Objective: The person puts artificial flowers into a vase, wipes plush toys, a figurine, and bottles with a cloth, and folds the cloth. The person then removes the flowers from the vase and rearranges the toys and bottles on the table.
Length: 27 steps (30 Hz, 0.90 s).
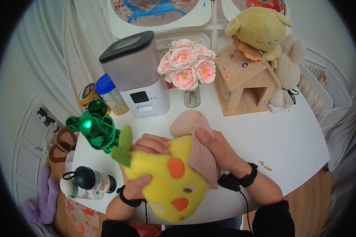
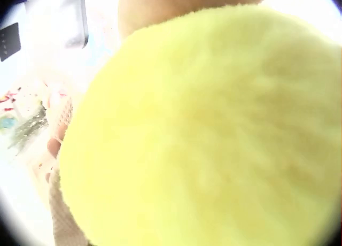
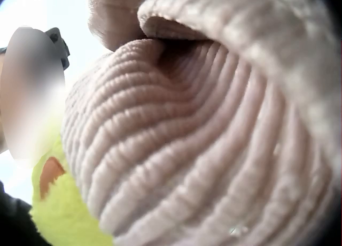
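Note:
A yellow plush toy with green leaves on one end and orange cheek patches is tilted over the near table edge. My left hand grips it near the leaf end, thumb in front and fingers over the far side. Against the toy's other side lies a pink ribbed knit hat, partly overlapping it. My right hand holds this hat with the thumb on top; the other fingers are mostly hidden. Yellow plush fills the left wrist view, and the hat's ribs and folded opening fill the right.
A shiny green bear figure and bottles stand left on the white table. Behind are a grey-and-white dispenser, a vase of pink roses and a wooden house topped by a yellow plush.

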Tool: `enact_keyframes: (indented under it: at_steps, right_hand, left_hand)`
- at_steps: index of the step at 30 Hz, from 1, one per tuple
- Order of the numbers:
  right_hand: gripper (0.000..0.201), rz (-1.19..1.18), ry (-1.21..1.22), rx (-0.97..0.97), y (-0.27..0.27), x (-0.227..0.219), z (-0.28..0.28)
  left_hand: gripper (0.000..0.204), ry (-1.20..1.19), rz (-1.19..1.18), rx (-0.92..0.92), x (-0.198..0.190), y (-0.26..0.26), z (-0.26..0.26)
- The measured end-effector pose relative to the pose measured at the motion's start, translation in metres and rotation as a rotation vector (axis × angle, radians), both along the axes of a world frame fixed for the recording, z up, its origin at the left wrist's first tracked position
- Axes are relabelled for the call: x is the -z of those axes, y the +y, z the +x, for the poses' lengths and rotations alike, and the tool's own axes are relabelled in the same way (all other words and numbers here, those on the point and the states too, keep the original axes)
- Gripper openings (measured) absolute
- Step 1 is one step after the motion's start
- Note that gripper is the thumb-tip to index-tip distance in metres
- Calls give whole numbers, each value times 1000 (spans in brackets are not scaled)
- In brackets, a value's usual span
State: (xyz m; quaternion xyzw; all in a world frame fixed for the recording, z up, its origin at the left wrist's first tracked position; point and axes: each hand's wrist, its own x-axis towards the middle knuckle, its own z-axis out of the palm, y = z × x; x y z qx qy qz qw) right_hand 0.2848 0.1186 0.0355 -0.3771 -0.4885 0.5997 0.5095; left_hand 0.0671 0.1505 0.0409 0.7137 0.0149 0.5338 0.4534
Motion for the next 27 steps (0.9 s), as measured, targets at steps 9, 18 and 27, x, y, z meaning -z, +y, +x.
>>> enact_keyframes:
  at_steps: [9, 18, 27]
  right_hand:
    - [29, 386, -75, 649, 9, 3, 18]
    - [41, 915, -698, 460, -23, -21, 1]
    - [56, 904, -756, 185, -34, -20, -11]
  left_hand:
    - [49, 361, -498, -311, 1, 9, 3]
    - [52, 170, -678, -231, 2, -3, 4]
    - [60, 406, -40, -510, -8, -21, 15]
